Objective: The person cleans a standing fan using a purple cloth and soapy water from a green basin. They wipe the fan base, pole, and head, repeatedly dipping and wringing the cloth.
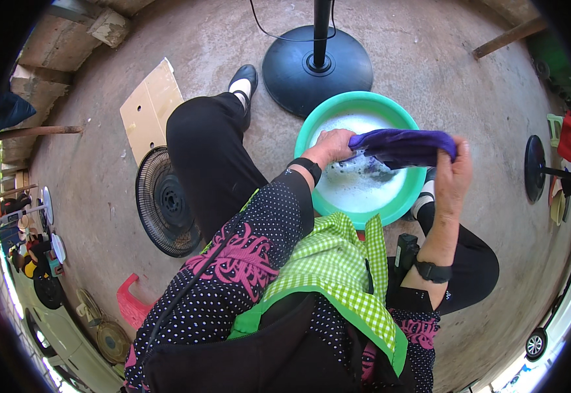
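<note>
A purple cloth (403,145) is stretched between my two hands above a green plastic basin (307,132). My left hand (335,143) grips its left end over the suds. At the basin's right side, my right hand (455,164) holds the other end, a little blurred. White foam (359,191) covers most of the water inside, with a darker patch under the cloth. The cloth's lower edge hangs close to the foam; whether it touches is hard to tell.
A round black pedestal base (290,64) with a pole stands just beyond the basin. By my left leg are a black fan grille (167,201) and a flat cardboard piece (150,105). Another black stand base (534,169) is at the far right. A red plastic stool (135,302) sits behind left.
</note>
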### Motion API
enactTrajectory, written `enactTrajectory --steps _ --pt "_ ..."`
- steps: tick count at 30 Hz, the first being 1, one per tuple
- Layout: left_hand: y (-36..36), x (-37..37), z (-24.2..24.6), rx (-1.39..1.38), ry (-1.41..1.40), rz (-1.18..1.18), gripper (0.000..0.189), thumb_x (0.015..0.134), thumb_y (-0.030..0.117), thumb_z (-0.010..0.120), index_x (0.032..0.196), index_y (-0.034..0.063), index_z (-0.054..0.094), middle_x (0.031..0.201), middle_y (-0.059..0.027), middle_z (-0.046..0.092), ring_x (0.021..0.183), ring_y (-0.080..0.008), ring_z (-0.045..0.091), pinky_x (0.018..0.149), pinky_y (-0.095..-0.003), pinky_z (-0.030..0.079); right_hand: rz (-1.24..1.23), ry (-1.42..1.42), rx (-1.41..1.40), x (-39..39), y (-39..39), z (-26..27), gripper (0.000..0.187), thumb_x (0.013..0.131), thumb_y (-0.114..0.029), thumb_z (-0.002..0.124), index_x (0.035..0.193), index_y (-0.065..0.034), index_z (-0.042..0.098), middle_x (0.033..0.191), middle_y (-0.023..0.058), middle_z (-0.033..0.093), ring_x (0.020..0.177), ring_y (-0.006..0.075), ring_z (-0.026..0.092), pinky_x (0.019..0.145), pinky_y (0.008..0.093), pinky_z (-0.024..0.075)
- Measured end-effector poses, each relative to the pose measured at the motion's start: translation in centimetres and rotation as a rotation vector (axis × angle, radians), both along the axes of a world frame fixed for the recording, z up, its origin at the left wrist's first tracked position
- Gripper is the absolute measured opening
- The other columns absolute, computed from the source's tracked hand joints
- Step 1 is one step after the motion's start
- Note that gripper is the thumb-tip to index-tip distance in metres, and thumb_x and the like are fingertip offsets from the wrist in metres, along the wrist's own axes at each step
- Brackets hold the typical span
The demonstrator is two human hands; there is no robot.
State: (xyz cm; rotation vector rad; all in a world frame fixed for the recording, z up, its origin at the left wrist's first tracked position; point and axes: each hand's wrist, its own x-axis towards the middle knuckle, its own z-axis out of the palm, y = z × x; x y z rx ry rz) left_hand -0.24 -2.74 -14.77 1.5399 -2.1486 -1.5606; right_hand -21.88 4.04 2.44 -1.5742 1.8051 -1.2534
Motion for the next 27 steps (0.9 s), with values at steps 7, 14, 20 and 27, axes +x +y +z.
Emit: enactTrajectory --steps 7,14,20,27 --pt "4.0 -2.3 -3.0 -0.451 -0.453 -0.255 0.016 0.091 0.023 0.057 0.101 0.0168 0.069 0.096 -0.0058 0.071 0.101 -0.028 0.066 0.096 -0.0654 0.037 0.223 0.471 0.716 0.7 2.5 -10.0 0.031 0.087 -0.011 0.062 0.118 -0.0076 0.062 0.113 0.0216 0.067 0.107 0.0402 0.063 0.09 0.0481 0.0506" --pt "9.4 -2.7 -6.9 -0.344 -0.61 -0.57 0.034 0.095 0.024 0.054 0.126 0.0203 0.066 0.109 -0.0043 0.067 0.119 -0.0297 0.056 0.094 -0.0781 0.033 0.465 0.471 0.971 2.9 3.2 -12.2 0.047 0.091 -0.025 0.065 0.135 -0.0125 0.054 0.124 0.0191 0.065 0.116 0.0363 0.06 0.097 0.045 0.0489" --pt "8.3 -2.3 -5.4 -0.154 -0.694 -0.706 0.029 0.094 0.019 0.054 0.115 0.0163 0.074 0.124 -0.0068 0.068 0.118 -0.033 0.062 0.098 -0.0814 0.024 0.53 0.477 1.017 2.9 2.7 -13.0 0.051 0.09 -0.026 0.065 0.137 -0.0122 0.052 0.126 0.0188 0.064 0.119 0.0357 0.059 0.099 0.0449 0.0482" --pt "0.8 -4.1 4.7 -0.182 -0.085 -0.528 0.029 0.074 0.007 0.068 0.103 0.0083 0.073 0.095 -0.0167 0.072 0.093 -0.0362 0.069 0.081 -0.0454 0.054 0.479 0.156 0.737 1.7 2.2 -12.5 0.069 0.072 -0.009 0.081 0.135 -0.0099 0.053 0.128 0.0148 0.062 0.12 0.0289 0.059 0.104 0.0395 0.0454"
